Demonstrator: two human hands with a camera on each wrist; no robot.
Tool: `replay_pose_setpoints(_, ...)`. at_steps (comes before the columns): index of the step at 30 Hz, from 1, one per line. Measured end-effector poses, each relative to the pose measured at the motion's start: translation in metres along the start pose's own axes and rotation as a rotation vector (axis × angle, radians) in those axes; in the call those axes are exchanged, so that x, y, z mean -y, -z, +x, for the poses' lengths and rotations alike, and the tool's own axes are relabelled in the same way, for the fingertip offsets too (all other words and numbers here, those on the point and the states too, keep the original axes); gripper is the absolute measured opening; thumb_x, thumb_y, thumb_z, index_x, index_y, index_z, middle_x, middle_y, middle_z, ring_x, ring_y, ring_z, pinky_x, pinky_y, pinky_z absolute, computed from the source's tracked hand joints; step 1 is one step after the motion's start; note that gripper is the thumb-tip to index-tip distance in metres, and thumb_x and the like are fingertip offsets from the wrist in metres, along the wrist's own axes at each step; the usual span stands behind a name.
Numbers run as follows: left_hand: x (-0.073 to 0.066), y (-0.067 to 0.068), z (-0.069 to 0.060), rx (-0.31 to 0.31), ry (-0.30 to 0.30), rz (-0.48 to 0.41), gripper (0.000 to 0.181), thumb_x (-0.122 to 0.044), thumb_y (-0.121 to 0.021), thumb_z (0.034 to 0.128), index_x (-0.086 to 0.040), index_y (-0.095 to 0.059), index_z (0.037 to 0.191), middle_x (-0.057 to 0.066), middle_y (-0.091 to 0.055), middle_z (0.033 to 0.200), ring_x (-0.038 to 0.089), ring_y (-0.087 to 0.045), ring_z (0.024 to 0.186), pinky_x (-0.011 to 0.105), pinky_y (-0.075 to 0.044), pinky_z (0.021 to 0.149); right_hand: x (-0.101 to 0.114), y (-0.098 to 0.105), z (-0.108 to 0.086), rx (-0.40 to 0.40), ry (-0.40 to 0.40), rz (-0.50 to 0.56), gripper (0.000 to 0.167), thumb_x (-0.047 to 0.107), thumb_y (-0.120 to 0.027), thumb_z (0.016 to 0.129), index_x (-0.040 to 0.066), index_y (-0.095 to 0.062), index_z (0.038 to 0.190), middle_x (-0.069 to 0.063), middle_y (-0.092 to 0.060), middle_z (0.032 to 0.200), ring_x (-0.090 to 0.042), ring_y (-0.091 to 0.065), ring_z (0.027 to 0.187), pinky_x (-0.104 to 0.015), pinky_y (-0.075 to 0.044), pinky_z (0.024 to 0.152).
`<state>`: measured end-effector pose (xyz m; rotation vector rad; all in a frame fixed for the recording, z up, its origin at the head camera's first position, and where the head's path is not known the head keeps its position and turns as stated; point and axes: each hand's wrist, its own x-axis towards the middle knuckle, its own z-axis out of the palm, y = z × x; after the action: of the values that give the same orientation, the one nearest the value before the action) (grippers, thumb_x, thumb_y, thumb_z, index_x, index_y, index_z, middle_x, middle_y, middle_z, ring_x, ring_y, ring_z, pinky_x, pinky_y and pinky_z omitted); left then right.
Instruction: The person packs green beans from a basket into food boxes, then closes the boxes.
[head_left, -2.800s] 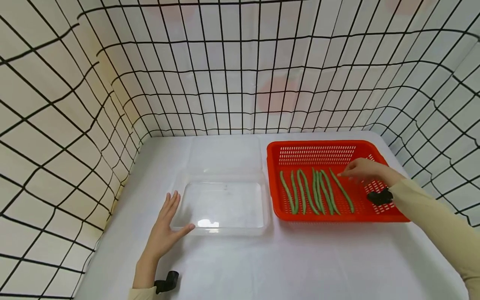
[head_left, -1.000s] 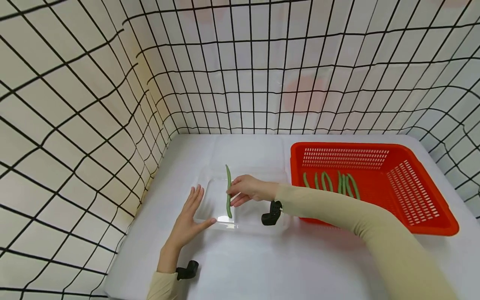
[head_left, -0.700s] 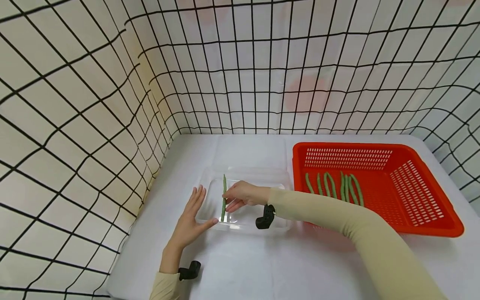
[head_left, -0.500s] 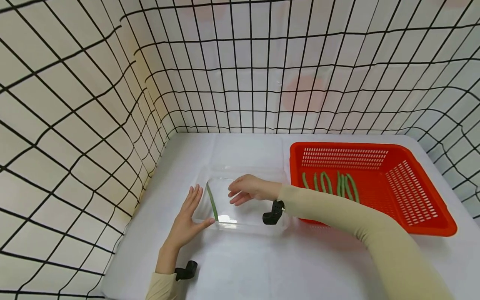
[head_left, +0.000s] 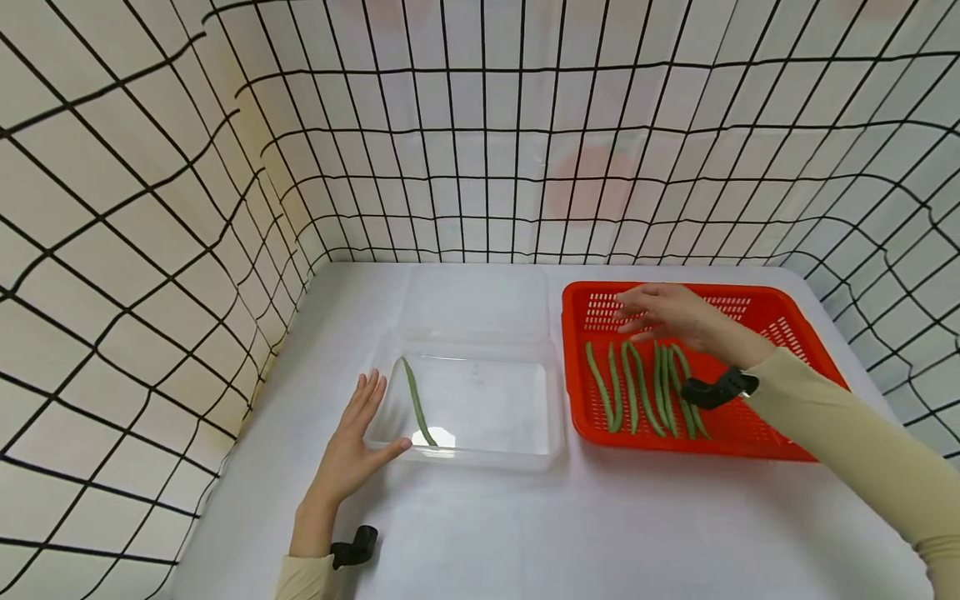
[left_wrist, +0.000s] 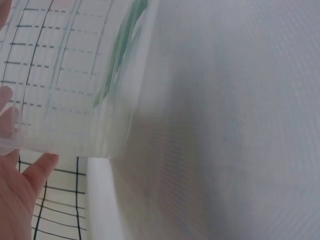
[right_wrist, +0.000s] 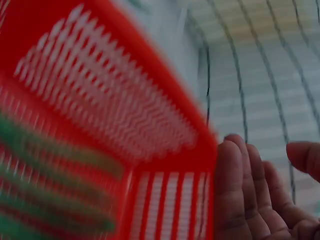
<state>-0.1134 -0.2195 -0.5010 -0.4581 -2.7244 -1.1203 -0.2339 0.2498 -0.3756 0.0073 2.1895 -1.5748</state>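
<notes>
My left hand [head_left: 345, 454] rests against the left end of a clear plastic container [head_left: 487, 404], fingers straight and thumb stretched along its front corner. In the left wrist view, the container's wall [left_wrist: 60, 100] rises beside that hand [left_wrist: 20, 195]. One green bean [head_left: 415, 400] lies in the container near its left side. Above the red basket [head_left: 675, 447] hovers my right hand [head_left: 667, 312], fingers loosely bent and holding nothing. Several green beans [head_left: 643, 387] lie side by side under it. The right wrist view is blurred; it shows the hand [right_wrist: 260, 205] beside the basket's wall [right_wrist: 120, 75].
A transparent lid-like panel [head_left: 476, 300] lies flat behind the container, hard to make out on the white table [head_left: 480, 533]. Black wire mesh [head_left: 502, 158] encloses the table at the back and both sides. Black wrist cameras [head_left: 356, 547] sit on both wrists.
My right hand brought a green bean from the basket to the container, let it go at the left side, then moved back right over the basket. The left hand has stayed at the container.
</notes>
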Motion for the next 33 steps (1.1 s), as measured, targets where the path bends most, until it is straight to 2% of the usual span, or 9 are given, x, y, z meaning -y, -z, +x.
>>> replay_pose_setpoints(3,0.0,-0.001,0.0,-0.002,0.001,-0.007,0.099,-0.039,-0.081,0.0742,-0.026,-0.022,0.152,-0.004,-0.014,0.157,0.018,-0.003,0.143,0.066,-0.022,0.101,-0.031,0.04,-0.007,-0.024,-0.063,-0.078,0.064,0.037,-0.056,0.096,-0.011,-0.038,0.135,-0.017,-0.06,0.113,-0.023,-0.066,0.091,-0.041,-0.053,0.08)
replay_pose_setpoints(5,0.0,0.001,-0.001,-0.008,0.0,-0.011,0.099,-0.038,-0.081,0.0739,-0.026,-0.022,0.152,-0.007,-0.014,0.157,0.018,-0.003,0.143,0.065,-0.022,0.101,-0.052,0.058,-0.008,-0.01,-0.114,-0.093,0.064,0.036,-0.055,0.097,-0.013,-0.038,0.135,-0.017,-0.062,0.112,-0.026,-0.066,0.091,-0.044,-0.052,0.081)
replay_pose_setpoints(8,0.0,0.002,-0.001,-0.01,-0.005,-0.016,0.099,-0.037,-0.082,0.0738,-0.026,-0.023,0.152,-0.007,-0.014,0.157,0.019,-0.004,0.143,0.065,-0.022,0.101,-0.078,0.078,-0.007,0.012,-0.194,-0.08,0.063,0.033,-0.055,0.097,-0.014,-0.037,0.135,-0.016,-0.064,0.108,-0.028,-0.066,0.09,-0.043,-0.053,0.08)
replay_pose_setpoints(11,0.0,0.001,-0.001,-0.009,-0.002,-0.022,0.098,-0.037,-0.081,0.074,-0.026,-0.023,0.152,-0.007,-0.015,0.157,0.018,-0.003,0.143,0.066,-0.021,0.101,-0.098,0.087,-0.008,0.029,-0.26,-0.085,0.061,0.031,-0.055,0.097,-0.015,-0.04,0.133,-0.015,-0.065,0.103,-0.026,-0.067,0.083,-0.042,-0.054,0.077)
replay_pose_setpoints(16,0.001,0.0,0.0,-0.004,0.003,-0.021,0.098,-0.039,-0.081,0.0744,-0.027,-0.022,0.152,-0.005,-0.016,0.157,0.018,-0.003,0.143,0.067,-0.022,0.1,-0.117,0.083,-0.01,0.067,-0.365,-0.14,0.045,0.032,-0.058,0.095,-0.008,-0.06,0.115,-0.01,-0.066,0.085,-0.021,-0.066,0.07,-0.037,-0.056,0.069)
replay_pose_setpoints(21,0.001,-0.001,0.0,-0.006,-0.001,-0.021,0.097,-0.039,-0.081,0.0745,-0.028,-0.022,0.152,-0.007,-0.016,0.157,0.018,-0.003,0.143,0.068,-0.022,0.099,-0.123,0.071,-0.007,0.079,-0.382,-0.177,0.031,0.029,-0.06,0.095,-0.002,-0.063,0.094,-0.007,-0.062,0.071,-0.017,-0.064,0.061,-0.033,-0.056,0.063)
replay_pose_setpoints(25,0.001,-0.001,0.0,-0.006,-0.008,-0.017,0.097,-0.038,-0.08,0.075,-0.026,-0.024,0.152,-0.006,-0.016,0.157,0.019,-0.004,0.143,0.068,-0.022,0.099,-0.124,0.064,-0.003,0.068,-0.375,-0.191,0.025,0.022,-0.058,0.095,-0.003,-0.06,0.092,-0.007,-0.06,0.069,-0.015,-0.063,0.058,-0.031,-0.055,0.061)
replay_pose_setpoints(30,0.001,-0.001,0.0,-0.019,-0.02,-0.013,0.095,-0.036,-0.081,0.0748,-0.023,-0.026,0.152,-0.002,-0.019,0.156,0.02,-0.005,0.143,0.068,-0.022,0.099,-0.125,0.064,0.001,0.072,-0.385,-0.171,0.027,0.02,-0.058,0.095,-0.007,-0.061,0.094,-0.008,-0.062,0.072,-0.015,-0.064,0.061,-0.031,-0.056,0.064)
replay_pose_setpoints(33,0.0,-0.001,0.0,-0.016,-0.023,-0.017,0.095,-0.036,-0.081,0.0751,-0.023,-0.026,0.152,-0.003,-0.019,0.156,0.021,-0.005,0.143,0.068,-0.021,0.1,-0.121,0.069,0.0,0.065,-0.367,-0.122,0.031,0.019,-0.057,0.096,-0.012,-0.058,0.103,-0.009,-0.062,0.077,-0.016,-0.065,0.065,-0.032,-0.056,0.066)
